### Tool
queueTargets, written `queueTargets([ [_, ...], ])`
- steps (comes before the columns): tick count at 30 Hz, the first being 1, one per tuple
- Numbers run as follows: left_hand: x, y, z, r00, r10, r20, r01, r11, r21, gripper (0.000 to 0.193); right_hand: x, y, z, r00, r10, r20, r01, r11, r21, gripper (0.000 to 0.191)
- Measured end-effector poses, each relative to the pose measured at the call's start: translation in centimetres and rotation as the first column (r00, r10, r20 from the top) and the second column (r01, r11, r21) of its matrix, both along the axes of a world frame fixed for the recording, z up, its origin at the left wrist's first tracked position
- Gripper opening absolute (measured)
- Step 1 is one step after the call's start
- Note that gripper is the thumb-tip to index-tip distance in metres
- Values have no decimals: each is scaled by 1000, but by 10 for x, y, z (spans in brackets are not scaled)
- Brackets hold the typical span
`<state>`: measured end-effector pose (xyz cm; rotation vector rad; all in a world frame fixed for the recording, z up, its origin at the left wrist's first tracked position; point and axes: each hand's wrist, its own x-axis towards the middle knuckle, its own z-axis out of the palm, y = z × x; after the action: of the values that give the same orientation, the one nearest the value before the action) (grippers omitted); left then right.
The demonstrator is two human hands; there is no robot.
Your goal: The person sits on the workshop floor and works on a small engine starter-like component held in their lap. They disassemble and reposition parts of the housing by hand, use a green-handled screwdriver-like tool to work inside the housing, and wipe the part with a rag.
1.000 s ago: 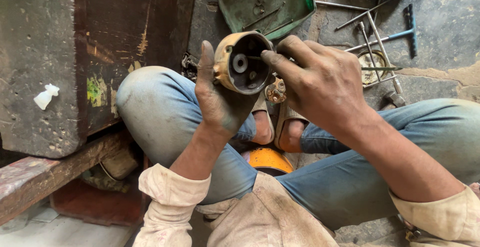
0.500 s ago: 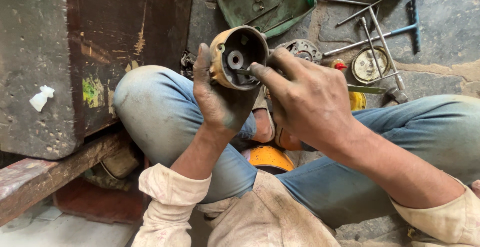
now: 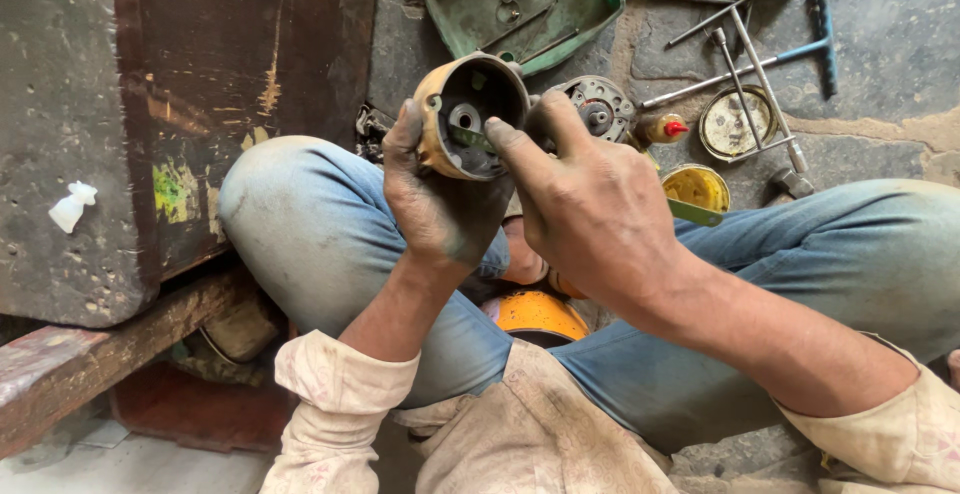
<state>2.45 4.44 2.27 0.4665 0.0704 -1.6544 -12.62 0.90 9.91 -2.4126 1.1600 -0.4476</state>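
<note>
Left grip (image 3: 440, 204) round housing (image 3: 470, 114) — right fingertips (image 3: 500, 136) masking interior

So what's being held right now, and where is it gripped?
The left hand grips a round metal housing by its outer wall; the right hand reaches fingers into its open end.

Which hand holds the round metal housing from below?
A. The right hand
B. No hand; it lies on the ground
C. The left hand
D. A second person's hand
C. The left hand cups the round metal housing with its palm under it, while the right hand only reaches a finger into its open end.
</note>
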Motion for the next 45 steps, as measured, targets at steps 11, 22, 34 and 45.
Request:
queueTargets([
  [11,-8,0,-1,993,-23,118,39,990,-137,59,-5,-8,0,996,28,79,-34,997,73,28],
  [22,-12,-2,-2,978,-68,197,84,994,-75,62,-12,-17,-1,999,14,-36,-8,988,153,23],
  [34,-11,0,-9,989,-79,129,73,996,51,56,-19,-28,-6,992,72,102,-84,989,119,27],
  [45,-12,-1,-9,987,-84,136,71,992,100,54,-20,-29,-3,994,86,-65,-82,995,62,24],
])
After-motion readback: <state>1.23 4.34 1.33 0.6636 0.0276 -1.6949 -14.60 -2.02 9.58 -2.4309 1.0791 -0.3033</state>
